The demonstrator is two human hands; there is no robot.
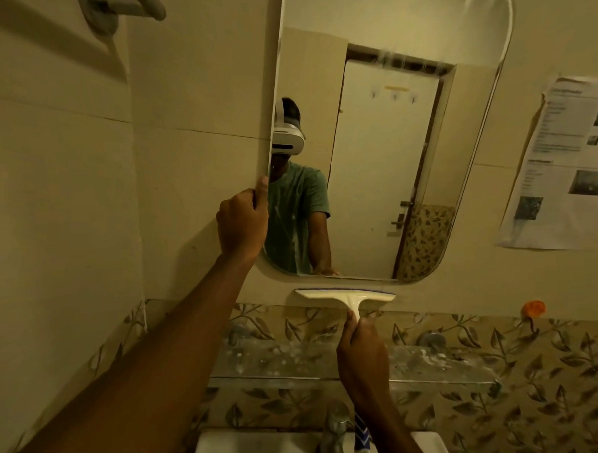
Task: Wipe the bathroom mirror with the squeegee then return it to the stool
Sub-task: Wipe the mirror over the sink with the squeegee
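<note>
- Head view: right hand (pixel 362 350) grips the squeegee (pixel 345 296) handle, blade just below the mirror (pixel 378 161) (off the glass).
- Left hand (pixel 243 221) clasps the mirror's edge; pulling there could shift it.

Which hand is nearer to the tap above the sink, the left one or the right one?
Right. The right hand, holding the squeegee, is just above the tap. The left hand is much higher, gripping the mirror at its left edge.
</note>
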